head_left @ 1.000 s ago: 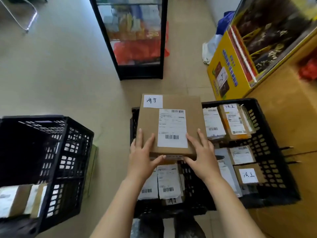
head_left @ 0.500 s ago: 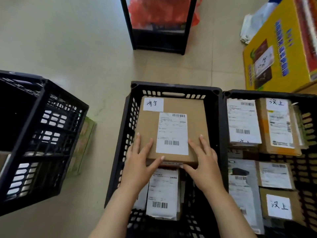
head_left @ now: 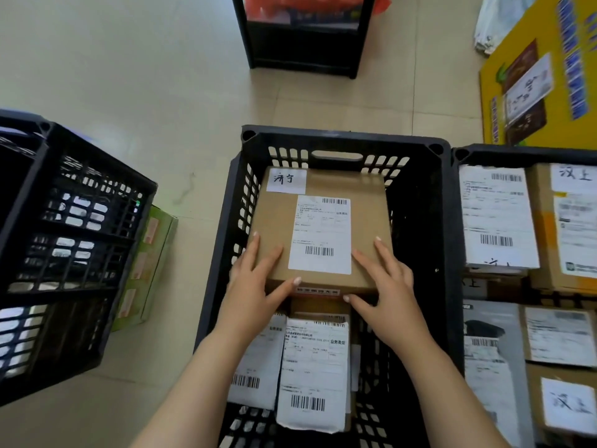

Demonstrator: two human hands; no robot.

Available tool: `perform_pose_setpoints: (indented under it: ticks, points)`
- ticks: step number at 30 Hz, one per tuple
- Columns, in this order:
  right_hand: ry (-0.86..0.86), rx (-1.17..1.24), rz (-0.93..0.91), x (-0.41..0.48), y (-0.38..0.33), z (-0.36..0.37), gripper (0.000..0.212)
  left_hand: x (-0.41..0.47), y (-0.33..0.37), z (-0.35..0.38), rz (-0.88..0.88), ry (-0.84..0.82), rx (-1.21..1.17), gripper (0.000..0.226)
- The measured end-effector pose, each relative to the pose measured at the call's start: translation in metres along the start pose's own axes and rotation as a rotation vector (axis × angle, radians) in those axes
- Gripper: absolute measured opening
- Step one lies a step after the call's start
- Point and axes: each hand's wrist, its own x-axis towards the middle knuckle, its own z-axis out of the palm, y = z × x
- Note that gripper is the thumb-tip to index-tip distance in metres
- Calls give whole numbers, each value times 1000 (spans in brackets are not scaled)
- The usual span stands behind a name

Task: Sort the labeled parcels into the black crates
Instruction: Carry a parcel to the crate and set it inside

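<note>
A brown cardboard parcel [head_left: 366, 202] with a white shipping label and a small handwritten tag lies flat inside the far half of the middle black crate [head_left: 339, 139]. My left hand [head_left: 255, 286] grips its near left corner, fingers on top and thumb on the front edge. My right hand [head_left: 386, 286] grips the near right corner the same way. Below my wrists, more labeled parcels [head_left: 311, 367] lie in the near half of that crate.
A second black crate [head_left: 517, 152] at the right holds several labeled parcels [head_left: 497, 218]. A third black crate [head_left: 80, 195] stands at the left, with a green box [head_left: 151, 263] beside it on the tiled floor. A black glass cabinet [head_left: 300, 59] and a yellow display [head_left: 542, 85] stand beyond.
Both hands have lowered the brown parcel from above the crates down into the far half of the middle crate. My view has tilted downward.
</note>
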Motion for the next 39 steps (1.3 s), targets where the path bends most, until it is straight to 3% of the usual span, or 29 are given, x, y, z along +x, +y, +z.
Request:
perform_pose_setpoints:
  ticks: [10, 14, 20, 26, 34, 39]
  points:
    - [227, -13, -62, -12, 11, 17, 63, -11, 1, 3, 73, 65, -72, 70]
    - [244, -58, -48, -12, 16, 28, 64, -8, -6, 12, 84, 70, -82, 66]
    - [71, -93, 21, -3, 20, 30, 65, -3, -10, 23, -19, -60, 31, 61]
    - [-46, -78, 36, 5, 25, 31, 52, 4, -13, 28, -100, -185, 177, 57]
    - [-104, -118, 55, 12, 18, 27, 58, 3, -12, 27, -78, -196, 218, 59]
    - [-185, -265, 114, 15, 2, 18, 62, 5, -9, 15, -53, -192, 173, 55]
